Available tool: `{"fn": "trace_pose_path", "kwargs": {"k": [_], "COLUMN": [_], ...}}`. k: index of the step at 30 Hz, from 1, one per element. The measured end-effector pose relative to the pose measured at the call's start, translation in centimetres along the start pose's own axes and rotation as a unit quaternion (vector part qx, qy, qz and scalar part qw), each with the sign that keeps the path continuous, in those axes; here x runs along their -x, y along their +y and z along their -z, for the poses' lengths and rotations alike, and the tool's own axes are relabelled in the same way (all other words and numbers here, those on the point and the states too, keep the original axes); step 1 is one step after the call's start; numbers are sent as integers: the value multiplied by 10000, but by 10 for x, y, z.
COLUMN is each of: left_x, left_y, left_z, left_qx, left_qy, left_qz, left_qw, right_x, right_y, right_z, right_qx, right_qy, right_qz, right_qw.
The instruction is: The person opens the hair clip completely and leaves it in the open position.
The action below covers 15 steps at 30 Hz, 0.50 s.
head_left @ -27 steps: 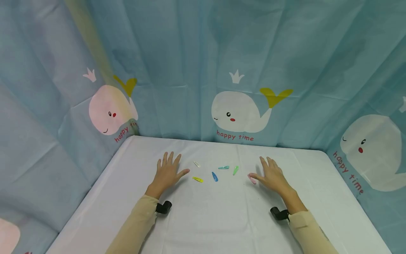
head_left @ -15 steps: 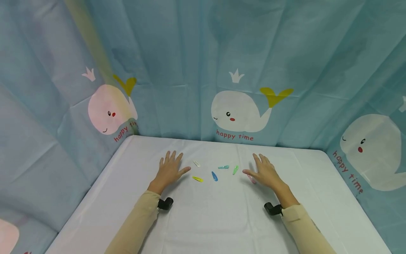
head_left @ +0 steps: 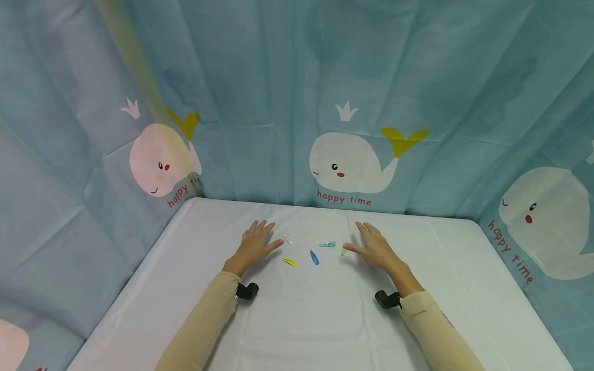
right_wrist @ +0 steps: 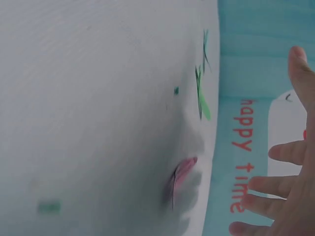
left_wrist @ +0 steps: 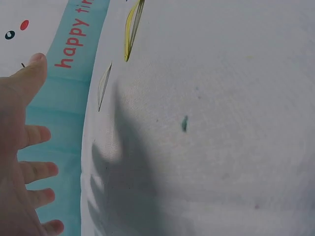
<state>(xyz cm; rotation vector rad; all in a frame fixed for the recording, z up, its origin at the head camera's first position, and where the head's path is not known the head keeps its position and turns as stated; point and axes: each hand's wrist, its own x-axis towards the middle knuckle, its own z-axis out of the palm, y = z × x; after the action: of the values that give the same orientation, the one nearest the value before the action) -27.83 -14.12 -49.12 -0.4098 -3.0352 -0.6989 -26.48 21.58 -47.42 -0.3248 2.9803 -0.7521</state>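
— So, from the head camera, what do you see?

— Both hands are out flat over the white-covered bench (head_left: 325,319). The left hand (head_left: 255,246) has its fingers straight and spread, holding nothing, with the thumb reaching toward a white hair clip (head_left: 288,239) just beside it. The right hand (head_left: 373,247) is the same, fingers relaxed and empty, and its thumb tip is at a green hair clip (head_left: 344,251), partly covering it; I cannot tell whether it touches.

— And between the hands?

— A yellow hair clip (head_left: 290,262), a blue hair clip (head_left: 314,257) and a teal hair clip (head_left: 327,244) lie scattered on the bench, apart from each other. Behind stands a blue curtain with whales (head_left: 352,162) and "happy time" printed on it.

— What about the left wrist camera?

— There the left hand (left_wrist: 19,162) fills the edge, fingers (left_wrist: 37,169) spread and off the cloth, casting a shadow. The white hair clip (left_wrist: 103,86) and the yellow hair clip (left_wrist: 133,27) lie beyond the thumb, not touched.

— And the right wrist camera?

— It is blurred. The right hand (right_wrist: 290,187) shows straight, parted fingers (right_wrist: 288,151) gripping nothing. A pink hair clip (right_wrist: 179,179) lies on the bench under the palm, in its shadow, and the green hair clip (right_wrist: 202,101) lies farther out, near the thumb, with the teal hair clip (right_wrist: 204,44) past it.
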Motion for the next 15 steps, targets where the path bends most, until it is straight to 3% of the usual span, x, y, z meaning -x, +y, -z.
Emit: {"fn": "trace_pose_path", "kwargs": {"k": [15], "left_x": [-18], "left_y": [4], "left_z": [-6], "left_qx": [213], "left_qy": [-88], "left_qz": [-130], "left_qw": [9996], "right_x": [-28], "right_y": [-26], "right_z": [-17], "right_qx": [-391], "right_qy": [-227], "right_qz": [247], "right_qw": [9987]}}
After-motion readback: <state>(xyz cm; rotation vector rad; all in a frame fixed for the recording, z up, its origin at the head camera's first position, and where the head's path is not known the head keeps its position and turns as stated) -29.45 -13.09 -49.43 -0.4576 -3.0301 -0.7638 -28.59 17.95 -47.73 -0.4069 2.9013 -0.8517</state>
